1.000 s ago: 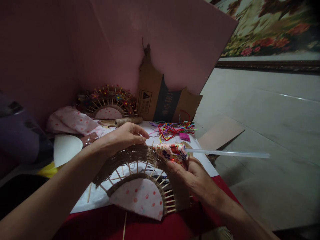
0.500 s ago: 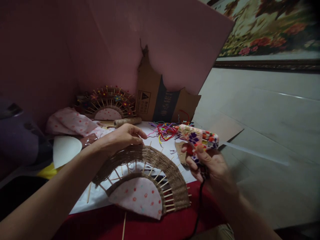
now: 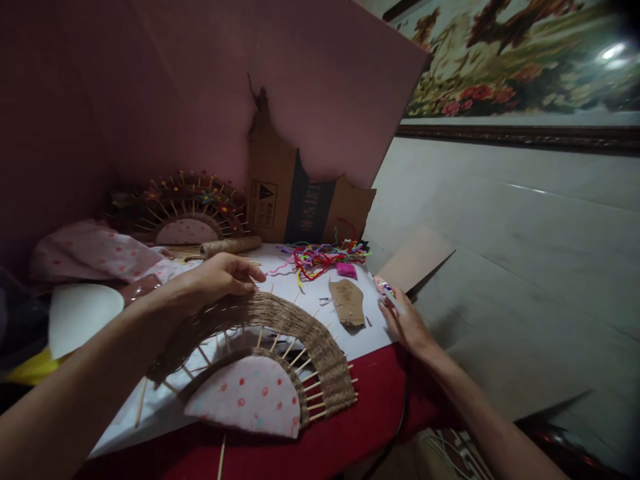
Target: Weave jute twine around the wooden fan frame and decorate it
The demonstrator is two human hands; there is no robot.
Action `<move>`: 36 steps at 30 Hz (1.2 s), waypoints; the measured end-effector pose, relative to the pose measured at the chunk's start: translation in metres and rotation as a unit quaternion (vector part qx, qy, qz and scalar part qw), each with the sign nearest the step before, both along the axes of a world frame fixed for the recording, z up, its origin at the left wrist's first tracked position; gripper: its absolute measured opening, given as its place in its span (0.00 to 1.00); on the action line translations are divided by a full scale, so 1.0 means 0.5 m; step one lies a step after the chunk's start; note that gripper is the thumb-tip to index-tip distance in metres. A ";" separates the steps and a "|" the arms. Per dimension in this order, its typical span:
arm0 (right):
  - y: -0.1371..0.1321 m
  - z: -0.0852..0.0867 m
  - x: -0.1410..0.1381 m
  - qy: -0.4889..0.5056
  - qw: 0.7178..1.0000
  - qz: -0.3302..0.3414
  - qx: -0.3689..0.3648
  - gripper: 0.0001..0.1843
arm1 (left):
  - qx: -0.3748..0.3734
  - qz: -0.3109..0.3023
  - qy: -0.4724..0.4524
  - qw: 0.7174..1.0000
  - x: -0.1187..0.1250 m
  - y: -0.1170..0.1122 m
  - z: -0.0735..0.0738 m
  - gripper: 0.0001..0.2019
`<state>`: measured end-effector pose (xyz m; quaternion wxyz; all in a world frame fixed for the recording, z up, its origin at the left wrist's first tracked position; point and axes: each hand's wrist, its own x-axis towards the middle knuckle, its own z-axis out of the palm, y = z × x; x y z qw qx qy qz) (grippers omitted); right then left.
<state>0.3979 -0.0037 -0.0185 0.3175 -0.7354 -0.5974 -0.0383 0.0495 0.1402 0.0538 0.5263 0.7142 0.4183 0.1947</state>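
Note:
A half-round woven fan (image 3: 320, 347) of brown twine on thin wooden sticks stands tilted at the table's front, a dotted white cloth half-circle (image 3: 250, 397) at its base. My left hand (image 3: 227, 275) is closed on its upper edge, fingers curled; the thumb's contact is hidden. At the right edge of the table my right hand (image 3: 407, 323) is closed around a flower-patterned glue gun (image 3: 383, 285), mostly covered by the fingers. Between the hands lie a torn cardboard piece (image 3: 346, 300) and a small pink block (image 3: 347, 270).
Colourful pipe cleaners (image 3: 317, 260) lie tangled before a torn cardboard box panel (image 3: 273, 193). A second fan with small flowers (image 3: 187, 230) stands at back left, near dotted cloth (image 3: 95, 250) and a white paper cone (image 3: 83, 317). A dark cord (image 3: 397, 427) hangs off the red front edge.
My right hand has carried the glue gun away from the fan, to the table's right edge, uncovering the pink block and cardboard piece. My left hand stays at the fan's top. The view has swung right.

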 end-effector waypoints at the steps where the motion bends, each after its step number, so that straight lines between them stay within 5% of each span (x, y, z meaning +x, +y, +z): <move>1: 0.011 -0.011 0.000 -0.005 0.999 -0.026 -0.026 0.24 | 0.001 0.000 0.003 1.000 0.000 -0.001 0.001 0.18; 4: 0.048 -0.022 -0.023 -0.014 0.994 -0.087 -0.068 0.26 | 0.017 0.005 0.012 1.000 -0.002 -0.011 0.013 0.17; 10: 0.095 -0.008 -0.032 -0.017 0.995 -0.072 -0.063 0.33 | 0.009 0.003 0.011 1.000 -0.003 -0.038 0.041 0.17; 17: 0.036 -0.035 0.041 0.095 0.994 0.022 -0.057 0.36 | 0.013 -0.013 -0.010 1.000 -0.016 -0.024 0.041 0.17; 22: 0.002 -0.027 0.013 0.030 0.992 0.094 -0.079 0.38 | 0.006 0.033 -0.007 0.999 -0.046 -0.004 0.050 0.16; 28: 0.013 0.026 -0.035 -0.079 0.969 0.178 -0.155 0.37 | 0.020 0.043 -0.014 0.999 -0.077 0.000 0.062 0.16; 30: 0.021 0.060 -0.068 -0.088 0.971 0.178 -0.132 0.33 | 0.024 0.043 -0.013 0.999 -0.080 -0.002 0.064 0.15; 36: 0.077 0.159 -0.274 0.067 0.967 0.244 -0.019 0.29 | 0.008 0.026 -0.035 0.999 -0.079 0.001 0.058 0.14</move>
